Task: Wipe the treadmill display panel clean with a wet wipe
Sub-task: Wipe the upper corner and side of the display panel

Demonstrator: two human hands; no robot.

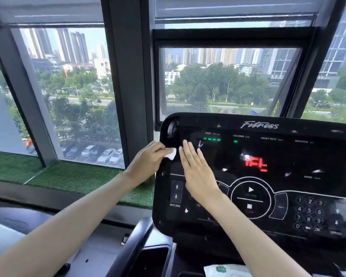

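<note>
Head view: left hand [148, 159] is closed, pinching a small white wet wipe [171, 153] against the left edge of the black display panel [268, 152]. Right hand [197, 172] lies open and flat on the panel, fingers together, just beside the wipe. Wipe packet [226, 270] at the bottom edge.

The black treadmill display panel [268, 176] carries the brand word "Fitness" along its top edge, with the labels "TIME", "CALORIES", "HEART RATE" and "DISTANCE" in a row below and "SPEED" further down at the right. At its left, beneath 2 arrow buttons, stands "INCLINE", and a red lit readout [256, 163] in the middle cannot be read with certainty. A keypad [310, 214] at the lower right shows the digits 1 to 9 and 0.
</note>
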